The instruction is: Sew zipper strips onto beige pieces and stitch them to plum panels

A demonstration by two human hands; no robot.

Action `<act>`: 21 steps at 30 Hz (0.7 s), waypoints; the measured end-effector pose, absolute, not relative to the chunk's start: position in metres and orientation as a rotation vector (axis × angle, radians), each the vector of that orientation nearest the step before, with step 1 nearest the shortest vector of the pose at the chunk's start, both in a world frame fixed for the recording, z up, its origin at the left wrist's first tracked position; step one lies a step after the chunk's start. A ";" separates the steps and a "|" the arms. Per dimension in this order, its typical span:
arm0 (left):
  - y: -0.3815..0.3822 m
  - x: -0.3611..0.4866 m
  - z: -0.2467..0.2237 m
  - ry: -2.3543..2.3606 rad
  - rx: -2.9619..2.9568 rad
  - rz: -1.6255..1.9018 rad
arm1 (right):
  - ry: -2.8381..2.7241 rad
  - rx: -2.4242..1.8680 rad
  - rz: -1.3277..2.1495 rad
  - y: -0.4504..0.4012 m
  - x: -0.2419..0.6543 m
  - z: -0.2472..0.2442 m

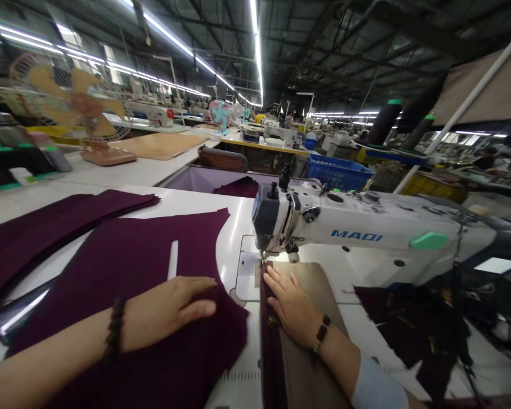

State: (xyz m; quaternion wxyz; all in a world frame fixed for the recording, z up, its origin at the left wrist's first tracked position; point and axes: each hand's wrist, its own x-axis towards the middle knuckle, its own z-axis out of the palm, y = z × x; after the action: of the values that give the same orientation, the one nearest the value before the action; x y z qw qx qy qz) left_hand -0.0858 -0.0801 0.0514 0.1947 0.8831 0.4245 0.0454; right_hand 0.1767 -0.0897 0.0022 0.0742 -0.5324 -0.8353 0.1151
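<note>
while the left hand (170, 309) in the head view is over a flat dark-purple cloth panel (128, 255), fingers loosely extended with no visible grip, the right hand (293, 307) rests flat, fingers spread, on a long brown-and-purple layered fabric piece (300, 369). the piece lies on the smooth white desk (238, 221), far end at the white metal sewing machine (366, 221). left-hand contact with panel: cannot tell.

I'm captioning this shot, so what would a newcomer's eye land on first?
Probably the white sewing machine with blue MAQI lettering, right of centre, with the right hand lying close by. Next, the big dark purple panel spread at left, with the left hand on or just above it. Behind, at upper left, stands a fan with yellowish-orange blades.
</note>
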 end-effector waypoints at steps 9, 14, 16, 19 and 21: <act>-0.156 -0.099 -0.043 1.078 2.861 -0.007 | -2.494 -1.593 0.326 -0.090 0.178 0.000; -0.153 -0.102 -0.018 1.064 2.716 0.320 | -2.532 -1.585 0.308 -0.105 0.182 -0.003; -0.152 -0.097 0.002 1.077 2.609 0.421 | -2.569 -1.541 0.273 -0.117 0.184 -0.010; -0.149 -0.076 0.032 0.985 2.518 0.475 | -2.618 -1.494 0.203 -0.132 0.183 -0.022; -0.146 -0.057 0.048 0.864 2.446 0.454 | -2.576 -1.525 0.222 -0.136 0.183 -0.027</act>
State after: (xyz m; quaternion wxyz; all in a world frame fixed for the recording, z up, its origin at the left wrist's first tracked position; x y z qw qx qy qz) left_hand -0.0568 -0.1458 0.0484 0.2515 0.8989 0.3176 0.1667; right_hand 0.1826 -0.1359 -0.0274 0.0697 -0.5069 -0.8560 0.0738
